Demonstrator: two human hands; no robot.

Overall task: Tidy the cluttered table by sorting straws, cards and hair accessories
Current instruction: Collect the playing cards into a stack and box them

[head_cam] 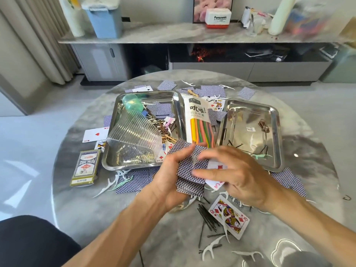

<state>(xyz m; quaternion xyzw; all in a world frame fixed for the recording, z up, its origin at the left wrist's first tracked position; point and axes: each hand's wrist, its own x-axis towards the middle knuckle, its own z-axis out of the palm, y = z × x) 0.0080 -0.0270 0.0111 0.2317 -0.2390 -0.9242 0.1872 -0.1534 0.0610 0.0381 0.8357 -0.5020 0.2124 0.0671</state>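
Note:
My left hand grips a loose stack of blue-backed playing cards over the near middle of the round table. My right hand holds the same stack from the right, fingers curled over it, a red-faced card showing beneath. A pack of coloured straws lies between two steel trays. The left tray holds a ribbed clear cup, hair clips and cards. The right tray holds a brown clip and bobby pins. A queen of diamonds and black bobby pins lie near me.
A card box sits at the left of the table. More cards and white floss picks are scattered around the trays and near edge. A dark seat is at lower left. A sideboard with boxes stands behind.

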